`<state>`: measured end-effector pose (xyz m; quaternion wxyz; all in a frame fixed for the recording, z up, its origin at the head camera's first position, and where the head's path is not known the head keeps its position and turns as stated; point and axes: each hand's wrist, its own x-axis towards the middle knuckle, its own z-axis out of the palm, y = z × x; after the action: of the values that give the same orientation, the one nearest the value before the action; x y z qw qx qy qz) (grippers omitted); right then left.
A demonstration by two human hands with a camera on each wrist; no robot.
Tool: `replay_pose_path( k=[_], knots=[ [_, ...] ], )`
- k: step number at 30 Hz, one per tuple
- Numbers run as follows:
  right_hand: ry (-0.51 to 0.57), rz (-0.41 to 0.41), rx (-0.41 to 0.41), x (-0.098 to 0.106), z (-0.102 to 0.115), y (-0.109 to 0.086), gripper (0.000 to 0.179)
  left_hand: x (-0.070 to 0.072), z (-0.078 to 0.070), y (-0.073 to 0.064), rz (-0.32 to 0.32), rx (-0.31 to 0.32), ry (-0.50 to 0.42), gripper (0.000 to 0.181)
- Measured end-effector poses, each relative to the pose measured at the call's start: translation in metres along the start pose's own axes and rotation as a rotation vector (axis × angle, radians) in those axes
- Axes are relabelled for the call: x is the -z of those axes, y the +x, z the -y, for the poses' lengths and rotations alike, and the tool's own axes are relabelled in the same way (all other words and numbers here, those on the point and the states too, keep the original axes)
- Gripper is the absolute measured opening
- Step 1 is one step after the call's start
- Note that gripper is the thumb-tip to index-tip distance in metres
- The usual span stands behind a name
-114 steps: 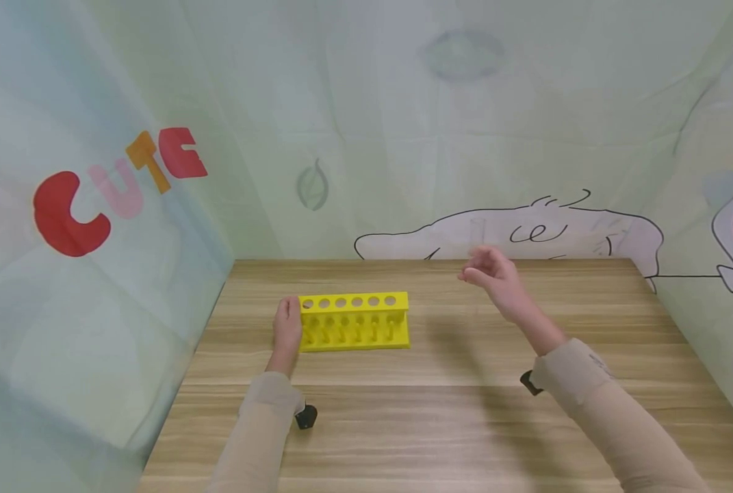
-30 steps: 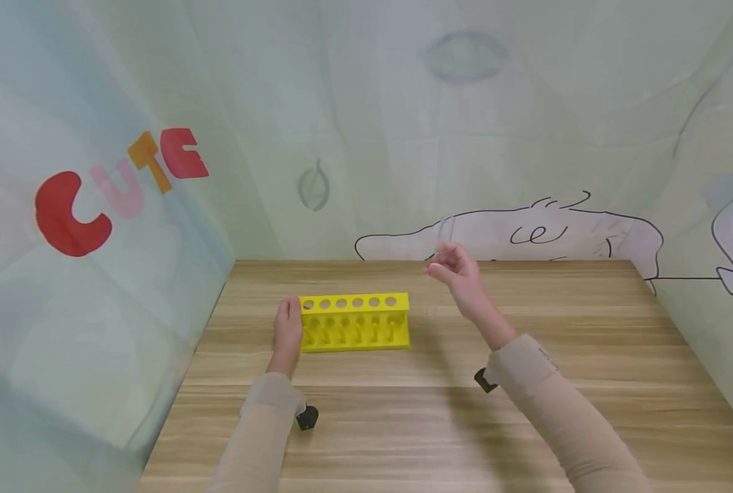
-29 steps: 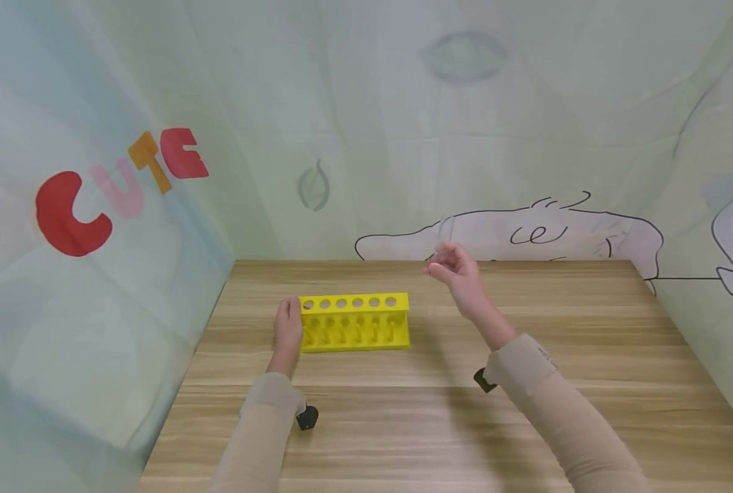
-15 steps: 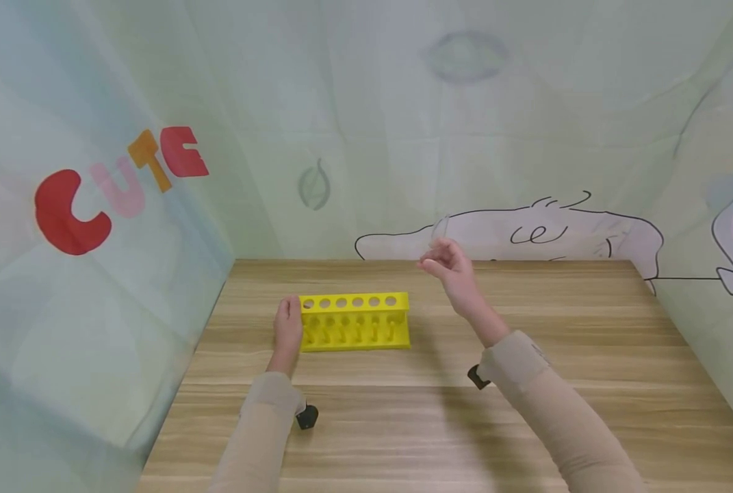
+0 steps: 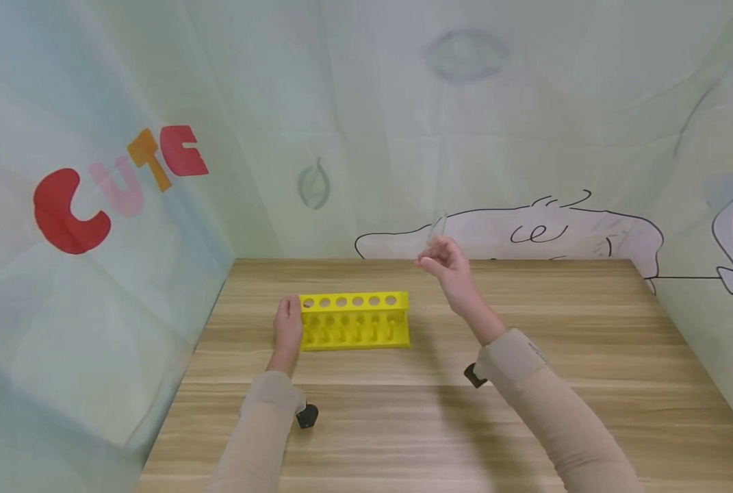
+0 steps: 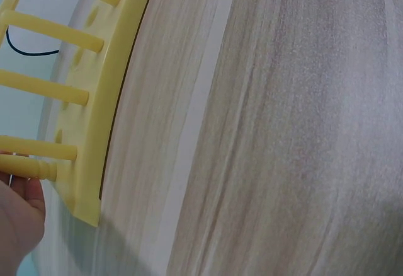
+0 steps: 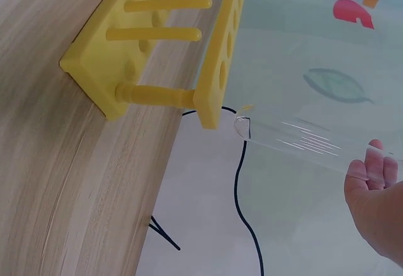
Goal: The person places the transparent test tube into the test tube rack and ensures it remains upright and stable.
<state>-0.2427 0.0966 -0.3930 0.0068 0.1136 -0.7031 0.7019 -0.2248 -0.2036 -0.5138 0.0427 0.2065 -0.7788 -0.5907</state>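
A yellow test tube rack [image 5: 355, 302] stands on the wooden table, its top row of round holes and its pegs in view. My left hand [image 5: 288, 326] grips the rack's left end; the left wrist view shows its fingers [image 6: 34, 194] around the end post. Above and right of the rack, my right hand [image 5: 455, 274] pinches a clear glass test tube [image 7: 296, 138]. The tube's rounded bottom points toward the rack's top plate [image 7: 221, 68] in the right wrist view, a little apart from it. In the head view the tube's upper end [image 5: 437, 227] shows faintly above the fingers.
The wood-grain table [image 5: 366, 424] stretches in front of and right of the rack. Printed cloth walls [image 5: 267, 137] close off the back and sides. Black wrist camera mounts [image 5: 306, 415] stick out at both cuffs.
My right hand has moved left toward the rack with the test tube, fast at first and only slightly in the last half second. The tube leans more now. Left hand and rack stay put.
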Motion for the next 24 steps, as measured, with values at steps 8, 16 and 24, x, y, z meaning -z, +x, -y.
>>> replay_pose_path(
  k=[8, 16, 24],
  knots=[
    [0.003, -0.001, -0.011, -0.005, 0.003, 0.000, 0.023, 0.000, -0.002, -0.001, -0.008, 0.003, -0.004, 0.042],
    [0.015, -0.010, -0.013, -0.009, 0.003, 0.001, 0.021, 0.000, -0.002, -0.001, -0.013, -0.007, 0.000, 0.043],
    [0.022, -0.015, -0.004, -0.012, 0.001, 0.003, 0.021, -0.001, 0.000, 0.000, -0.018, -0.007, 0.013, 0.047]
  ],
)
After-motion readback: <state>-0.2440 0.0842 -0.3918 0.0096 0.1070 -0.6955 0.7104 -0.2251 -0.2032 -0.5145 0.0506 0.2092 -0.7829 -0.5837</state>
